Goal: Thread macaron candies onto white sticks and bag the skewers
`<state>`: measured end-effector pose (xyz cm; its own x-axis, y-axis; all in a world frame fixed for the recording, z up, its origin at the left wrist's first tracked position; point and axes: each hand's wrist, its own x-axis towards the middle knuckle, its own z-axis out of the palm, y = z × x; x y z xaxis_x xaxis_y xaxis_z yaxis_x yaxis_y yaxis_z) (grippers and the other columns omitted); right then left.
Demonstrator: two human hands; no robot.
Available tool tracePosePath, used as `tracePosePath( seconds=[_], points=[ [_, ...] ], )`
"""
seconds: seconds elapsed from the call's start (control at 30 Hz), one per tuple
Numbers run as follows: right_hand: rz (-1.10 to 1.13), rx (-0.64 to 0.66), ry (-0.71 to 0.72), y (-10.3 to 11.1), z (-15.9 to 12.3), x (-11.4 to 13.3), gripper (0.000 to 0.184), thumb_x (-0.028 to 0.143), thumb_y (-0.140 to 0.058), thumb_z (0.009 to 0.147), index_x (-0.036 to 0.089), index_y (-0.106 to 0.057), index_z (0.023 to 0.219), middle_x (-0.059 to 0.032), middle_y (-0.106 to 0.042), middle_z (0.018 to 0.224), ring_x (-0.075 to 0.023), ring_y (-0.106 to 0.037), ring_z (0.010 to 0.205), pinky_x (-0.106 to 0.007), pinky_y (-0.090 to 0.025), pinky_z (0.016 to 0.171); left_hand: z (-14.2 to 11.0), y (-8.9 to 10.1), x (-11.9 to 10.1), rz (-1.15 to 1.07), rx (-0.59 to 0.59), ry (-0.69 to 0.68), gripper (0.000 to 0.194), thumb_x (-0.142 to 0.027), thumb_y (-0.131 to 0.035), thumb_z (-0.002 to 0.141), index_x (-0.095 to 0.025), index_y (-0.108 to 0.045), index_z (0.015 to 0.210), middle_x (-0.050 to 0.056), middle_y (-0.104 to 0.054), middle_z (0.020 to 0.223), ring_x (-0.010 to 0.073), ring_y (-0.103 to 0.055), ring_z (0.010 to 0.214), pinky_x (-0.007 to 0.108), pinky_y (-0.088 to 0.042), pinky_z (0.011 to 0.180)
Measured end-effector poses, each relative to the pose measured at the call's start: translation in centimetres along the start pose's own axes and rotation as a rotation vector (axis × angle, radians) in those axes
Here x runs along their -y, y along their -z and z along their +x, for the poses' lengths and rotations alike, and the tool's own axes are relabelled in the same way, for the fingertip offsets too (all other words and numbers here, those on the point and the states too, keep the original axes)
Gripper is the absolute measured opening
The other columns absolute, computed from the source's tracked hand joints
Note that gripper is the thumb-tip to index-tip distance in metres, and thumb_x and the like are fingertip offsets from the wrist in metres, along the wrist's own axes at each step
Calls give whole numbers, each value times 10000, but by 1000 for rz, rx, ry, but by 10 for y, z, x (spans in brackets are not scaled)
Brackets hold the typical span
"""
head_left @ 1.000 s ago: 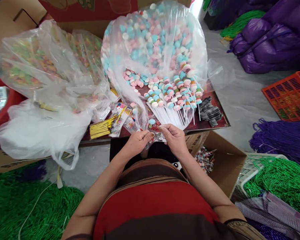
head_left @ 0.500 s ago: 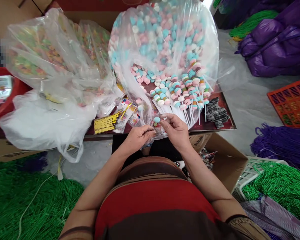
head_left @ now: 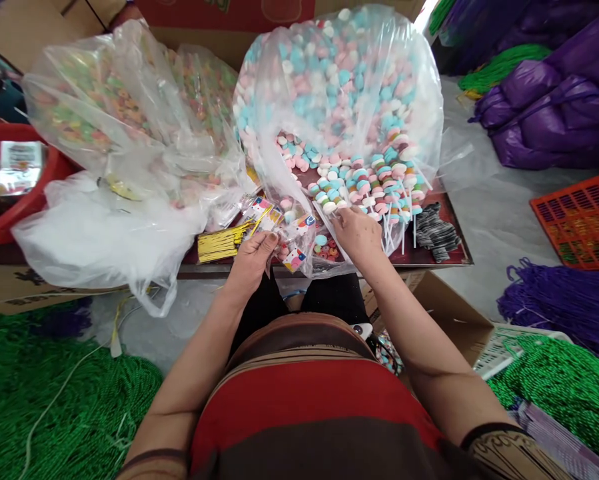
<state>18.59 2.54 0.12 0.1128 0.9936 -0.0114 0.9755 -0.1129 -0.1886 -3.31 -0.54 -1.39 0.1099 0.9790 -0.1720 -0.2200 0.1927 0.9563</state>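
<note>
My left hand (head_left: 252,263) is closed at the table's front edge, thumb and fingers pinching a clear printed plastic bag (head_left: 295,257). Beside it lie more printed bags (head_left: 263,212) and a bundle of gold twist ties (head_left: 222,244). My right hand (head_left: 359,235) reaches over the marshmallow skewers (head_left: 364,183), its fingers closed around the white stick end of one; the fingertips are partly hidden. Between the hands, a blue marshmallow (head_left: 320,240) and red ring gummies (head_left: 326,251) show by the plastic's edge. Behind stands a big clear bag of pink, blue and white marshmallows (head_left: 324,73).
Left are a clear bag of colourful gummies (head_left: 99,107), a white plastic bag (head_left: 104,233) and a red tub (head_left: 54,173). A dark striped glove-like cloth (head_left: 436,233) lies at the table's right corner. Below are an open carton (head_left: 452,320) and green cord (head_left: 554,373).
My hands were together at the table edge and have parted. The left moved left to the printed bags; the right moved up to the skewers. The view shifted slightly.
</note>
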Motion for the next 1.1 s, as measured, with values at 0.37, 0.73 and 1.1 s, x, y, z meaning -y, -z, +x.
tracePosePath(
  seconds=[0.37,0.73,1.1],
  points=[
    [499,-245,-98,-5,-9,-21,296,363,-551,946,178,-776,993,-57,-722,695,-214,-652,666,-320,-459,661,-1,15,10,133,54,-38,498,-672,-738,805,-204,-650,951,-31,-689,617,129,-641,552,233,-508,561],
    [1137,-283,124,7,-58,-65,134,388,-818,797,260,-788,824,-1,-699,792,-170,-622,729,-340,-516,695,10,33,-5,384,187,-456,288,-492,-660,947,-234,-779,905,52,-762,1010,182,-687,999,338,-518,970],
    [971,-276,303,25,-60,-74,144,427,-779,865,286,-788,836,-31,-739,825,-221,-670,785,-409,-551,767,11,31,-16,527,311,-597,291,-464,-598,991,-226,-746,910,104,-740,1168,203,-677,1117,379,-509,993]
  ],
)
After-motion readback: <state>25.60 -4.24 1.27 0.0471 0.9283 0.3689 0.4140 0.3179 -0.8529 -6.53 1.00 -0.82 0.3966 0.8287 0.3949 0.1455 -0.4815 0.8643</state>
